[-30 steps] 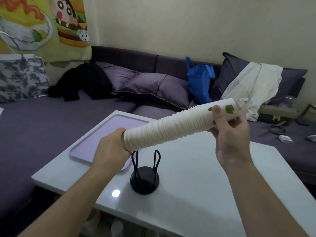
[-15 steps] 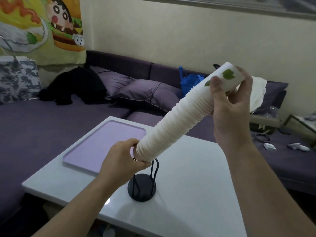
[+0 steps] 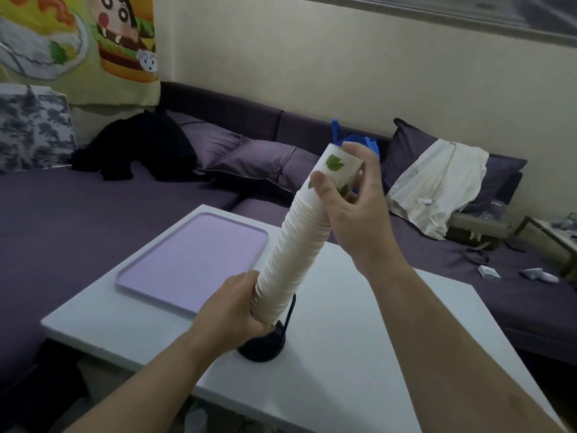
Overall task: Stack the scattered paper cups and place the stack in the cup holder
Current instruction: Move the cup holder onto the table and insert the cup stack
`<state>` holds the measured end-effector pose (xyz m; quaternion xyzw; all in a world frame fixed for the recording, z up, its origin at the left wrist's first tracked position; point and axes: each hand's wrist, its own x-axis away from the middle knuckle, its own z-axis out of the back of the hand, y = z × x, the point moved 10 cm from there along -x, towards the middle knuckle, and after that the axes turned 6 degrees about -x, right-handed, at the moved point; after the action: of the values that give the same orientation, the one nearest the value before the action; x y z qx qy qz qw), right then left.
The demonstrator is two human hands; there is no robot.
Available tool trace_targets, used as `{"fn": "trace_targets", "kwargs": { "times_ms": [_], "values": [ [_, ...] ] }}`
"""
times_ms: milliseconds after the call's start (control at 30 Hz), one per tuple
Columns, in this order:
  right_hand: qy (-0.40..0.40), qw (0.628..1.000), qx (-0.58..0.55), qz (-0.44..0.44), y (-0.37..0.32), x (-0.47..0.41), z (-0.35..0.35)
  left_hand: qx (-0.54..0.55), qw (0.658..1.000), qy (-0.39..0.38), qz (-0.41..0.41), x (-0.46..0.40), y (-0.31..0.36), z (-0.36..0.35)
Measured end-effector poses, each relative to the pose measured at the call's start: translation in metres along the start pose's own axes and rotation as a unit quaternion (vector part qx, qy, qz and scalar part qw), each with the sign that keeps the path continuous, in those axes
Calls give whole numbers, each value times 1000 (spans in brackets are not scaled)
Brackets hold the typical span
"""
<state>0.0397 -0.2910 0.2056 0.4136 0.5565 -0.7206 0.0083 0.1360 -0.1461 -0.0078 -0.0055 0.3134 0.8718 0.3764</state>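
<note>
A long stack of white paper cups [image 3: 293, 245] with green leaf prints on its top cup stands nearly upright, leaning a little to the right. My left hand [image 3: 232, 310] grips its lower end. My right hand [image 3: 352, 201] grips the top cup. The lower end sits over the black wire cup holder [image 3: 265, 346], whose round base rests on the white table [image 3: 359, 354]. One black wire loop shows beside the stack; my left hand hides the rest of the holder's wires.
A lilac tray [image 3: 193, 260] lies on the table to the left of the holder. A purple sofa [image 3: 78, 220] wraps behind the table, with cushions, black clothing, a blue bag [image 3: 359, 142] and a white cloth [image 3: 437, 182].
The stack swung from nearly level to nearly upright. Its lower end came down over the holder. Both hands kept their grip.
</note>
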Motion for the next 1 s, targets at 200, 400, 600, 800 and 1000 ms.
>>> {"fn": "trace_targets", "kwargs": {
  "times_ms": [200,400,600,800,1000],
  "values": [
    [-80,995,57,-37,37,21,-32,110,994,-23,16,-1,-9,-13],
    [-116,991,67,-24,32,23,-50,159,985,-42,48,-1,-21,-18],
    [-154,985,75,-6,22,22,-59,198,977,-51,54,2,-15,-17],
    [-139,987,73,-20,28,25,-51,203,976,-60,61,4,-13,-15],
    [-139,986,63,-69,52,33,-48,194,976,-70,68,0,-14,-17]
  ]
}}
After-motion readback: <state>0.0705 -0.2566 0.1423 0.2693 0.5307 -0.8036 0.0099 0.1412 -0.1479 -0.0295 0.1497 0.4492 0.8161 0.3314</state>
